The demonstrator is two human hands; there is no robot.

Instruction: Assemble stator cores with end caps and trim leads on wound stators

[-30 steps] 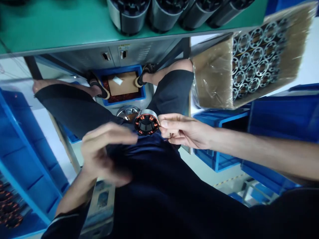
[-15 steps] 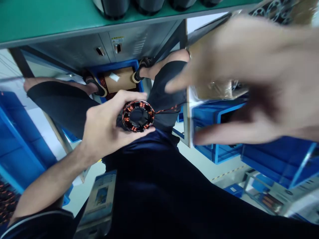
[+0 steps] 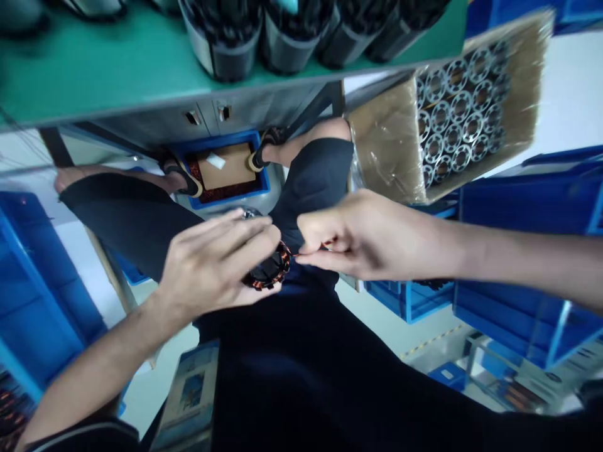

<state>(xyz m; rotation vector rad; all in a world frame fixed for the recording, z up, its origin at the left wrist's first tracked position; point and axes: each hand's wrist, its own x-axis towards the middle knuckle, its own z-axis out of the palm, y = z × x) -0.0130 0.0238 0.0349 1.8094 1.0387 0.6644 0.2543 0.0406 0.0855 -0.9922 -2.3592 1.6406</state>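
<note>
My left hand (image 3: 214, 267) is wrapped over a round motor stator with copper windings (image 3: 269, 271), holding it above my lap. Most of the stator is hidden under the fingers; only its lower right edge shows. My right hand (image 3: 362, 235) is closed in a pinch at the stator's right side, gripping a thin copper wire (image 3: 307, 252) that leads from the windings. Both hands almost touch each other.
A green bench top (image 3: 117, 69) with several dark cylinders (image 3: 226, 37) lies ahead. A cardboard box of metal rings (image 3: 456, 107) sits at the right. Blue bins (image 3: 518, 251) stand right and left. A blue tray (image 3: 226, 166) lies between my feet.
My right hand came back from close to the camera and pinched the wire beside the stator. My left hand turned over the stator, covering most of it.
</note>
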